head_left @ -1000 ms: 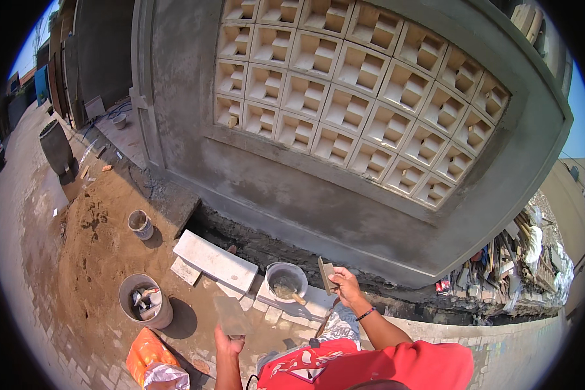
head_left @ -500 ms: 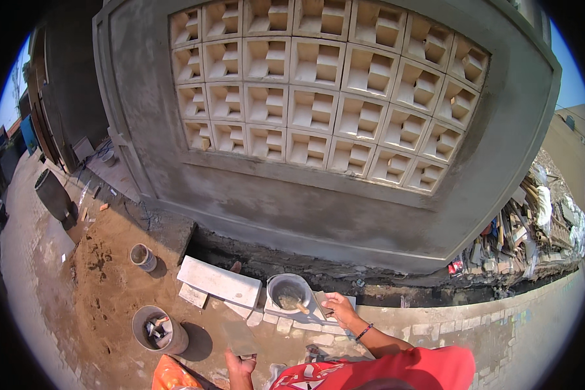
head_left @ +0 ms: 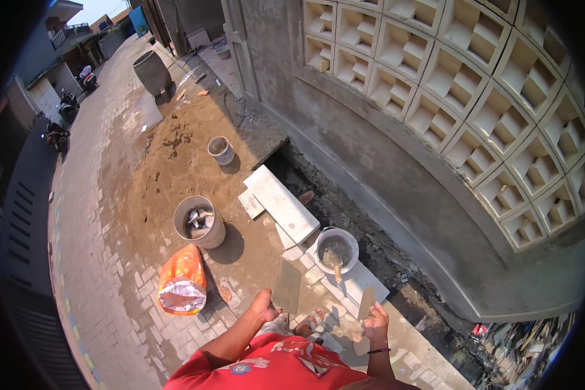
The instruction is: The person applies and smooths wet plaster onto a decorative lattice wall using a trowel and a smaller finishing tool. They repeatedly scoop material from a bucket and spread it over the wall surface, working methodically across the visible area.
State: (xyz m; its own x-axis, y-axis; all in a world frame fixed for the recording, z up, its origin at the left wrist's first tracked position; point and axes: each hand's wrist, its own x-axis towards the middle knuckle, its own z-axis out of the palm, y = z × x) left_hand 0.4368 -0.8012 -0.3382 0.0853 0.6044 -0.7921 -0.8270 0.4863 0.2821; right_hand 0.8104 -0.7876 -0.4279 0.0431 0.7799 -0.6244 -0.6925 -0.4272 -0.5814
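My left hand is closed on the edge of a flat grey-brown rectangular plate, held out above the paving. A smaller, similar-coloured flat plate is gripped in my right hand, fingers around its lower end. Just beyond it stands a pale grey bucket of wet-looking grey mix. A tool's wooden handle leans over the bucket's near rim; its other end is sunk in the mix. What the two plates are made of I cannot tell.
Beside the bucket lies a long white slab, along an open trench below the grey wall. To the left are a bucket of scraps, an orange sack, a small bucket and a sand heap.
The view has turned left, showing more of the lane and the whole orange sack. My right hand has drawn back from beside the bucket toward me. Both hands keep their plates.
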